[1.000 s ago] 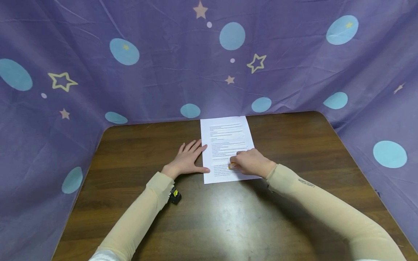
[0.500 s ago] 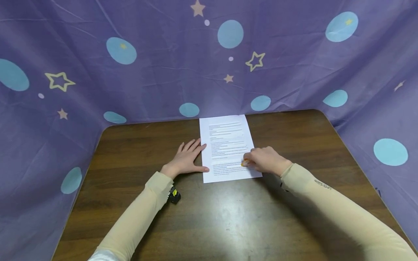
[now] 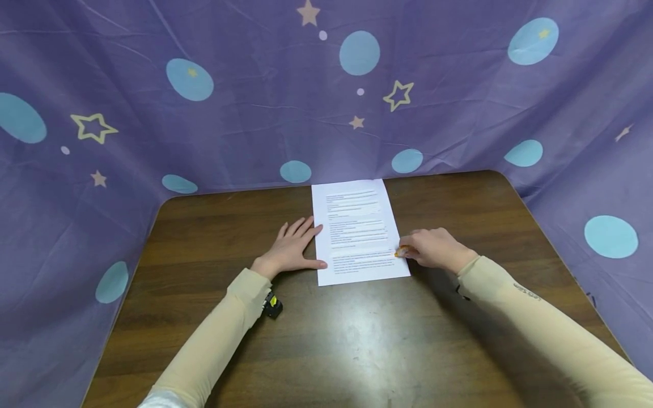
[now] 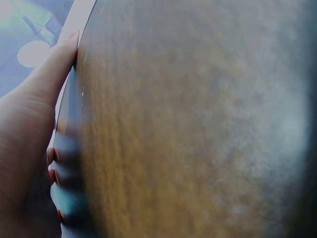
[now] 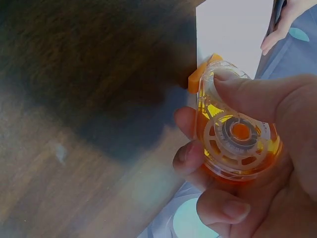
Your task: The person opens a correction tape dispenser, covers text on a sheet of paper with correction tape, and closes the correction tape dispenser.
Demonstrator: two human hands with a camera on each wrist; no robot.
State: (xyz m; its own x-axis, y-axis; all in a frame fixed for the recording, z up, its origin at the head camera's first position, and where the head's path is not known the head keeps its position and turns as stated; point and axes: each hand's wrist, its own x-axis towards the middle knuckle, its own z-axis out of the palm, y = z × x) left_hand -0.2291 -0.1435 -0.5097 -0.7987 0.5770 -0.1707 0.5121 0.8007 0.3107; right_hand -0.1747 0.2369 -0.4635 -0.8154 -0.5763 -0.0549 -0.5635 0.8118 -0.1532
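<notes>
A printed sheet of paper [image 3: 352,266] lies flat on the wooden table, its far edge by the curtain. My left hand [image 3: 291,251] rests with spread fingers along the sheet's left edge, thumb and a fingertip on the paper; the left wrist view catches its thumb [image 4: 52,69] at the edge. In my right hand [image 3: 433,247] I grip a clear and orange correction tape dispenser [image 5: 237,134], thumb on its side and fingers curled round it. Its orange tip [image 5: 198,79] is at the sheet's right edge, near the lower lines of text. Whether the tip touches the paper is unclear.
The brown wooden table [image 3: 326,351] extends round the sheet. A purple curtain [image 3: 245,130] with stars and blue dots encloses its back and sides. A small black device [image 3: 272,306] sits at my left wrist.
My right hand has slid rightward with the correction tape dispenser, from the middle of the lower text to the sheet's right edge. The left hand and the paper stay put.
</notes>
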